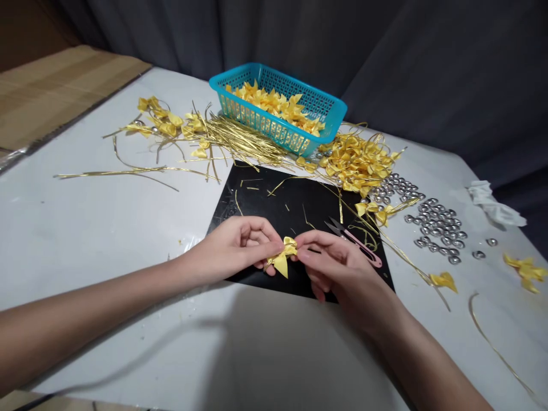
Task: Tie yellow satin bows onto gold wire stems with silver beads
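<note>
Bow (283,256): pinched between both hands above the near edge of the black mat (295,205). Left hand (240,245) fingers closed on its left side; right hand (338,265) fingers closed on its right. Snips (355,240) lie just right.

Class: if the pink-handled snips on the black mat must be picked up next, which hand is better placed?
Probably the right hand: the pink-handled snips lie just beyond its knuckles. The left hand sits farther away, pinching the small yellow ribbon bow.
</note>
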The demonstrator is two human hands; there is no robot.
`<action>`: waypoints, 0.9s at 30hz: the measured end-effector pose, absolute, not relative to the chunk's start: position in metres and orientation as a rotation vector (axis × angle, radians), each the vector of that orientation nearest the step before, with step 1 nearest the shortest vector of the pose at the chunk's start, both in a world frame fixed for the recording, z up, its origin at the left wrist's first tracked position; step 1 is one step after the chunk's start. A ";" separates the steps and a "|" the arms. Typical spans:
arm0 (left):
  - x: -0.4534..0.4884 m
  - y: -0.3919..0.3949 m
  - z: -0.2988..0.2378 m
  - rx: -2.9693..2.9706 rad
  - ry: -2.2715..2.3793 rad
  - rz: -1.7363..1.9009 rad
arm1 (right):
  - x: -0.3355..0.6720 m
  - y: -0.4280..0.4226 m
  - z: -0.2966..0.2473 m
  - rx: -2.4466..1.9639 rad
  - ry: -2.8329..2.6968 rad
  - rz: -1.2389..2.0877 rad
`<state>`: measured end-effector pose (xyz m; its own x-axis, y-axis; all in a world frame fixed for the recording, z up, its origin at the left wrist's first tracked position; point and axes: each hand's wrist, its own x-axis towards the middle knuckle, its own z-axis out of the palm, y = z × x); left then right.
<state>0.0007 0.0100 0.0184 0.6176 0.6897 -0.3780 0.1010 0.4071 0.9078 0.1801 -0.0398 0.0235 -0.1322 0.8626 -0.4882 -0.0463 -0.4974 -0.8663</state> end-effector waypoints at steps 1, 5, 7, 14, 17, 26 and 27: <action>0.001 0.010 0.019 1.106 0.858 0.437 | 0.179 -0.040 0.024 -1.483 -0.976 1.687; 0.001 0.011 0.020 1.137 0.844 0.415 | 0.176 -0.039 0.026 -1.545 -1.077 1.619; 0.001 0.011 0.019 1.154 0.825 0.404 | 0.175 -0.040 0.026 -1.541 -1.120 1.634; 0.002 0.010 0.017 1.112 0.839 0.451 | 0.180 -0.042 0.027 -1.378 -1.165 1.790; 0.002 0.010 0.017 1.127 0.835 0.434 | 0.182 -0.043 0.025 -1.424 -1.164 1.732; 0.001 0.011 0.017 1.095 0.838 0.433 | 0.177 -0.041 0.023 -1.517 -1.132 1.680; 0.002 0.011 0.017 1.087 0.837 0.443 | 0.178 -0.041 0.023 -1.522 -1.157 1.677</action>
